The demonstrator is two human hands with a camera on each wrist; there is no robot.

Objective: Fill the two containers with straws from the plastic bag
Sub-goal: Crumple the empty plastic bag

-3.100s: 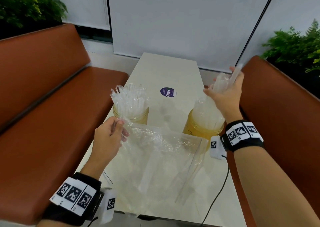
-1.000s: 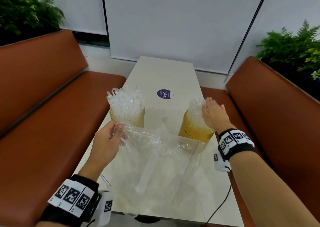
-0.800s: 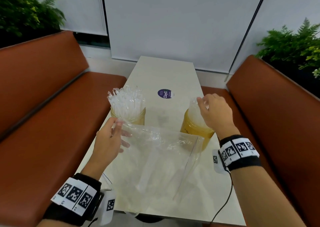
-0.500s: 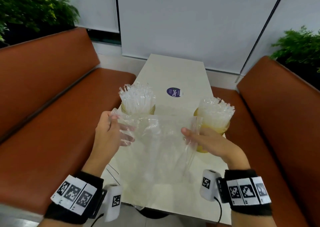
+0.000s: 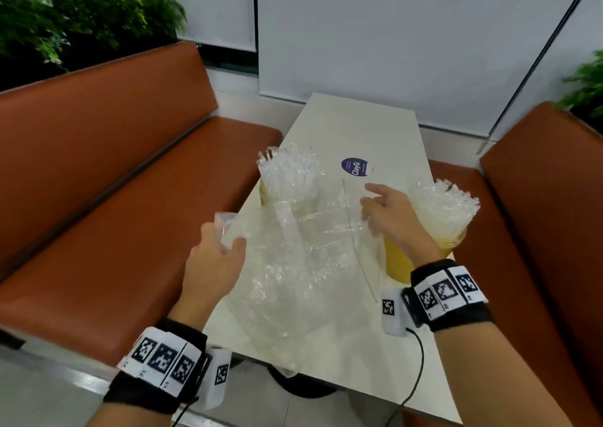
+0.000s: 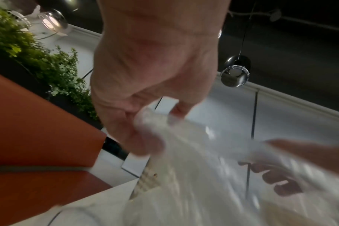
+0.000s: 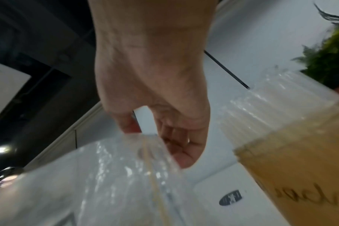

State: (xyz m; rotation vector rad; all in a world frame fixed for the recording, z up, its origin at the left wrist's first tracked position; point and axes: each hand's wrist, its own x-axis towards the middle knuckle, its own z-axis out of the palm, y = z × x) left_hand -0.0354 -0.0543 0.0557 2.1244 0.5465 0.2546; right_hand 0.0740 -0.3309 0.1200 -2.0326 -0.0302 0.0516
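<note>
Straws [image 5: 288,173] stand packed in both containers, 1 [image 5: 424,253] right of the plastic bag [image 5: 303,263] on the worktop [image 5: 359,126], 1 behind. Left hand [image 5: 213,257] and right hand [image 5: 390,218] pinch the bag's corners; it looks nearly emptied, job almost done.

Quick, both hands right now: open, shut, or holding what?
Left hand: grips an edge of the crinkled clear plastic bag.
Right hand: pinches the bag's opposite edge between thumb and fingers.
</note>
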